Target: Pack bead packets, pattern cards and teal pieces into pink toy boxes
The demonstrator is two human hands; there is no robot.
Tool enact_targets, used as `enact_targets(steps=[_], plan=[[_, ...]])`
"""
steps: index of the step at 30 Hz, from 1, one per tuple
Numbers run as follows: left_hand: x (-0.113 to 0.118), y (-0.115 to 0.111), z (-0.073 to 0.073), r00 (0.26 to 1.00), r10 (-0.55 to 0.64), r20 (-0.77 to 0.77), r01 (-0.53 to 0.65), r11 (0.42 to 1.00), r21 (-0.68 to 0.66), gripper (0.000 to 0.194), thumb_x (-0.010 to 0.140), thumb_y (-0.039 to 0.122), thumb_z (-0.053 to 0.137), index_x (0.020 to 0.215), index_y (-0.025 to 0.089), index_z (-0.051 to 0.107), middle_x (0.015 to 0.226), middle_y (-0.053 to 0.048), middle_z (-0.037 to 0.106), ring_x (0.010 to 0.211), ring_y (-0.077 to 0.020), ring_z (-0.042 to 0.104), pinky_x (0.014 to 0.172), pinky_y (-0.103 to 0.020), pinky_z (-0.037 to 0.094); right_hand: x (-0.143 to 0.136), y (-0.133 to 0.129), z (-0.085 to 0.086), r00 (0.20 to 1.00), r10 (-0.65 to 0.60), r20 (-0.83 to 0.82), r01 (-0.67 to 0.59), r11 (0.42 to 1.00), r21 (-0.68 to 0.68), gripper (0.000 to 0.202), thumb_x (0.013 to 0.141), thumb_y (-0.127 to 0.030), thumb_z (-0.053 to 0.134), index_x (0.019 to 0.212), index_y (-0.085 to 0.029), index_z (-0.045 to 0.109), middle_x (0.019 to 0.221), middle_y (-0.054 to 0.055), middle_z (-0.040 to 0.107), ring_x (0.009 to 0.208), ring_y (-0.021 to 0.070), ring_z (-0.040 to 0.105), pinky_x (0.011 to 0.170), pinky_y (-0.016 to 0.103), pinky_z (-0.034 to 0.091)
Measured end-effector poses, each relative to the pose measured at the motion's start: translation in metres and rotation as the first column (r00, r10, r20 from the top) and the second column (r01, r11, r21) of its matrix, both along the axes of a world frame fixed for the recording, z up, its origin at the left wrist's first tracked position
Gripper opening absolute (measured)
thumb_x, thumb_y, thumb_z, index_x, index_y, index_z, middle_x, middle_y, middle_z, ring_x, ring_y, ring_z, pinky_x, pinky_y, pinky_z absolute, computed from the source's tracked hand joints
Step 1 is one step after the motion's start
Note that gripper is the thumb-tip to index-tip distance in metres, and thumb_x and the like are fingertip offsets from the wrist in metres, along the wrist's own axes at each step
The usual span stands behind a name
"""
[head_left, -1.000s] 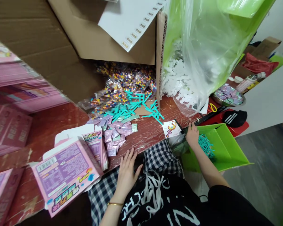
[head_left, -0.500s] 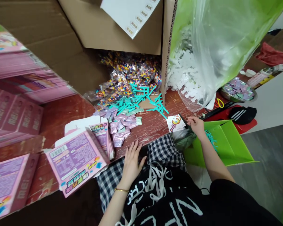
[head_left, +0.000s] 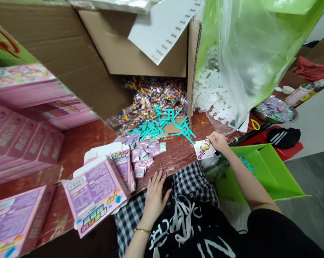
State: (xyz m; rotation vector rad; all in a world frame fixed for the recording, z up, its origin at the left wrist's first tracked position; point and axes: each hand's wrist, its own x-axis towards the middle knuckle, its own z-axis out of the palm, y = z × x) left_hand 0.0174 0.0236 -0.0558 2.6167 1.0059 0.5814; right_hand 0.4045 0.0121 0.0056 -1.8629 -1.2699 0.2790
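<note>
My left hand point(head_left: 155, 195) rests at the table's front edge with its fingers stretched out, holding nothing. My right hand point(head_left: 219, 142) pinches the upper right corner of a white card point(head_left: 203, 150) printed with a pixel-style pattern. That card lies at the table's edge, just below some turquoise plastic sticks point(head_left: 184, 129). Small purple and green sachets point(head_left: 145, 152) are scattered between the sticks and my left hand. To the left, an open pink and purple box point(head_left: 95, 195) leans on similar boxes point(head_left: 123, 168).
A carton point(head_left: 148, 46) spills bags of colourful beads point(head_left: 153, 95). Right of it, a plastic-lined green box holds white perforated pieces point(head_left: 211, 86). A metal bowl of sachets point(head_left: 276, 109) and a black cap point(head_left: 284, 138) lie farther right, above a green bin point(head_left: 275, 175). Pink boxes point(head_left: 22, 138) stand at left.
My right hand has shifted up and left, from a dark strip beside the card to the card's upper right corner. My left hand stays on the edge. The view has tilted slightly.
</note>
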Motion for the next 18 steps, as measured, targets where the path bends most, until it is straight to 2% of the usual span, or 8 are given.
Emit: enact_targets(steps=[2, 4, 6, 9, 11, 13, 15, 18], plan=[[-0.001, 0.000, -0.001, 1.000, 0.000, 0.003, 0.000, 1.000, 0.010, 0.062, 0.091, 0.028, 0.051, 0.148, 0.023, 0.029, 0.155, -0.014, 0.034, 0.145, -0.0308, 0.026, 0.114, -0.058, 0.028, -0.003, -0.002, -0.002, 0.991, -0.006, 0.134, 0.008, 1.000, -0.009, 0.046, 0.087, -0.053, 0.050, 0.054, -0.021, 0.045, 0.044, -0.003, 0.044, 0.044, 0.0106, 0.040, 0.048, 0.024, 0.030], [-0.002, 0.001, -0.002, 1.000, 0.004, 0.002, -0.004, 1.000, 0.015, 0.062, 0.091, 0.028, 0.051, 0.149, 0.024, 0.028, 0.155, -0.014, 0.034, 0.145, -0.0308, 0.027, 0.114, -0.058, 0.029, -0.004, -0.002, -0.007, 0.986, -0.016, 0.164, 0.016, 1.000, 0.003, 0.050, 0.089, -0.052, 0.046, 0.050, -0.021, 0.040, 0.043, -0.003, 0.041, 0.044, 0.0104, 0.039, 0.049, 0.024, 0.031], [-0.002, 0.002, -0.002, 1.000, 0.009, 0.000, -0.009, 1.000, 0.017, 0.061, 0.091, 0.028, 0.051, 0.148, 0.024, 0.029, 0.155, -0.013, 0.035, 0.145, -0.0307, 0.028, 0.113, -0.059, 0.029, -0.004, -0.001, -0.013, 0.998, 0.010, 0.058, -0.012, 0.999, 0.031, 0.045, 0.088, -0.053, 0.046, 0.056, -0.021, 0.047, 0.047, -0.002, 0.049, 0.046, 0.0113, 0.045, 0.049, 0.024, 0.035], [-0.001, 0.003, -0.003, 1.000, 0.012, 0.001, -0.012, 1.000, 0.016, 0.060, 0.091, 0.029, 0.051, 0.148, 0.024, 0.030, 0.155, -0.013, 0.035, 0.145, -0.0303, 0.027, 0.114, -0.058, 0.029, -0.001, 0.000, -0.022, 0.973, 0.054, -0.226, -0.041, 0.997, 0.065, 0.039, 0.082, -0.057, 0.052, 0.077, -0.019, 0.060, 0.059, 0.000, 0.063, 0.048, 0.0139, 0.055, 0.049, 0.025, 0.043], [-0.002, 0.002, -0.004, 1.000, 0.009, 0.002, -0.009, 1.000, 0.011, 0.060, 0.091, 0.029, 0.052, 0.147, 0.024, 0.031, 0.155, -0.013, 0.035, 0.145, -0.0303, 0.027, 0.114, -0.058, 0.028, 0.002, -0.003, -0.025, 0.953, -0.012, -0.304, 0.032, 0.998, 0.062, 0.040, 0.076, -0.059, 0.060, 0.075, -0.019, 0.060, 0.057, 0.000, 0.063, 0.044, 0.0141, 0.054, 0.046, 0.026, 0.043], [-0.003, 0.001, -0.004, 1.000, 0.013, 0.006, -0.013, 1.000, -0.002, 0.059, 0.091, 0.030, 0.052, 0.146, 0.023, 0.033, 0.154, -0.013, 0.035, 0.145, -0.0306, 0.027, 0.114, -0.059, 0.028, 0.006, -0.007, -0.024, 0.965, -0.118, -0.233, 0.136, 0.989, 0.062, 0.042, 0.073, -0.059, 0.065, 0.061, -0.020, 0.054, 0.050, -0.001, 0.057, 0.044, 0.0137, 0.050, 0.047, 0.026, 0.042], [-0.001, 0.002, -0.002, 0.999, 0.029, 0.029, -0.028, 0.999, -0.024, 0.056, 0.091, 0.031, 0.053, 0.144, 0.024, 0.036, 0.153, -0.013, 0.037, 0.144, -0.0310, 0.029, 0.114, -0.060, 0.027, 0.012, -0.010, -0.021, 0.980, -0.161, -0.116, 0.171, 0.982, 0.081, 0.049, 0.081, -0.059, 0.056, 0.053, -0.021, 0.049, 0.048, 0.000, 0.054, 0.048, 0.0145, 0.051, 0.053, 0.027, 0.044], [0.012, 0.012, 0.009, 0.994, 0.029, 0.106, -0.019, 0.995, -0.097, 0.051, 0.091, 0.033, 0.053, 0.140, 0.025, 0.040, 0.148, -0.013, 0.044, 0.140, -0.0294, 0.038, 0.113, -0.059, 0.030, 0.028, -0.003, -0.016, 0.995, -0.098, 0.007, 0.096, 0.988, 0.120, 0.047, 0.093, -0.053, 0.036, 0.069, -0.020, 0.058, 0.062, 0.003, 0.059, 0.061, 0.0169, 0.056, 0.066, 0.031, 0.047]])
